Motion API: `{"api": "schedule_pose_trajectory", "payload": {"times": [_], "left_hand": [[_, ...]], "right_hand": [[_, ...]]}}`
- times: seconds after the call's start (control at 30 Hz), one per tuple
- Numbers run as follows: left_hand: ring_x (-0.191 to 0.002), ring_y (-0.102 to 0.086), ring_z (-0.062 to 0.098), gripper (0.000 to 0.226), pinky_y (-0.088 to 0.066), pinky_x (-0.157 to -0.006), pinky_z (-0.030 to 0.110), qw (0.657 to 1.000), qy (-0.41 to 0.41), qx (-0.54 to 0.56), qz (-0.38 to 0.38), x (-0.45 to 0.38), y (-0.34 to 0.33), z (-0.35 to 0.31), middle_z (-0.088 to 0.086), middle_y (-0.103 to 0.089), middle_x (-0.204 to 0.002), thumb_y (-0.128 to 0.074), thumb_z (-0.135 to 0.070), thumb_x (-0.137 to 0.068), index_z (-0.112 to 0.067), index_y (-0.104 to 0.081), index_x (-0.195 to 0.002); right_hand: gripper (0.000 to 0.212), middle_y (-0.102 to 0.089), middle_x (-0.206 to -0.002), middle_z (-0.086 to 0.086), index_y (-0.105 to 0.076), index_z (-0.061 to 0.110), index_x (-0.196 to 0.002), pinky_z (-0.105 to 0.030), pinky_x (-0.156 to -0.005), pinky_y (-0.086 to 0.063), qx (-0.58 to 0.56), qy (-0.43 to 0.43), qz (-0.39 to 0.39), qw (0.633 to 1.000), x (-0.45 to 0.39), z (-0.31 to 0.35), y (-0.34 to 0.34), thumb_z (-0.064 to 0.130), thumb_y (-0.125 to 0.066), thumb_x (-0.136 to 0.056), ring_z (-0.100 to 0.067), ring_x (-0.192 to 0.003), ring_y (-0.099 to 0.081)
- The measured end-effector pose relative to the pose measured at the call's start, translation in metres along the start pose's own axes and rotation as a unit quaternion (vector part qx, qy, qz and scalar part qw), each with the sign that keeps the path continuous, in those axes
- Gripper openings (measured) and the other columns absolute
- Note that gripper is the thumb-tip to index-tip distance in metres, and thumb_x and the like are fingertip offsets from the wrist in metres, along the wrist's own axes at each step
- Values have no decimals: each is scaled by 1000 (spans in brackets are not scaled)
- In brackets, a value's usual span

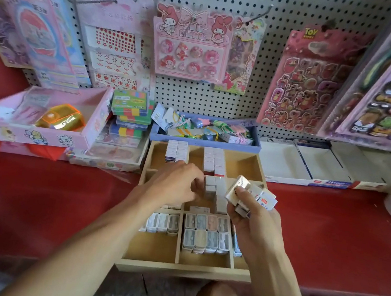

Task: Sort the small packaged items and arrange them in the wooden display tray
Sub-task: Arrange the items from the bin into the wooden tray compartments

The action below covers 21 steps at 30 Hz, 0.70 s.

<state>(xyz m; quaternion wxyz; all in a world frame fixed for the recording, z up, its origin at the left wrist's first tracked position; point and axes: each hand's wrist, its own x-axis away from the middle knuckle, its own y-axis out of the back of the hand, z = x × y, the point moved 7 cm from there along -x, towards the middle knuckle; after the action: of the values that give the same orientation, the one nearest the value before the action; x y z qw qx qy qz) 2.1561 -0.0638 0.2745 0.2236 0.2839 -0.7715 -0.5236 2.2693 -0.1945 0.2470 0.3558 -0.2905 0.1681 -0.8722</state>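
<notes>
Wooden tray (pixel 185 271) at counter's front edge, overhanging. Right hand (pixel 252 215) clutches bundle of small packets (pixel 252 194) above tray's right side, as supply. Left hand (pixel 179 181) curls fingers onto packet stack (pixel 214 189) in middle compartment, likely squaring rows; exact grip hidden.

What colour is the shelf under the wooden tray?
Red, seen in the head view: the shelf under the wooden tray.
</notes>
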Motion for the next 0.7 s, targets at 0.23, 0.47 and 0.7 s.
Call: {"api": "schedule_pose_trajectory", "payload": {"times": [0.23,0.47,0.7], "left_hand": [[-90,-61,18,15,-41,-91,39,983,-53,-150,93,-19,-31,-10,-5,-70,-92,-74,-30,-81,-21,-71,-94],[-71,-48,18,16,-32,-86,36,976,-65,-174,116,-19,-35,-14,-9,-51,-66,-66,-23,-85,-21,-58,-71],[-86,-53,18,6,-26,-82,34,976,-56,-163,130,-20,-38,-10,-8,-61,-80,-64,-17,-86,-23,-62,-83]], "right_hand": [[16,-75,-80,-5,-68,6,-99,-30,-70,-56,24,22,-10,999,-3,12,11,-2,-71,-86,-17,-79,-72],[14,-77,-82,-3,-70,9,-97,-29,-71,-55,40,30,-14,999,-2,17,21,0,-72,-86,-14,-77,-74],[14,-77,-83,-2,-70,11,-96,-29,-69,-54,36,30,-17,999,0,18,26,1,-73,-86,-13,-76,-74]]}}
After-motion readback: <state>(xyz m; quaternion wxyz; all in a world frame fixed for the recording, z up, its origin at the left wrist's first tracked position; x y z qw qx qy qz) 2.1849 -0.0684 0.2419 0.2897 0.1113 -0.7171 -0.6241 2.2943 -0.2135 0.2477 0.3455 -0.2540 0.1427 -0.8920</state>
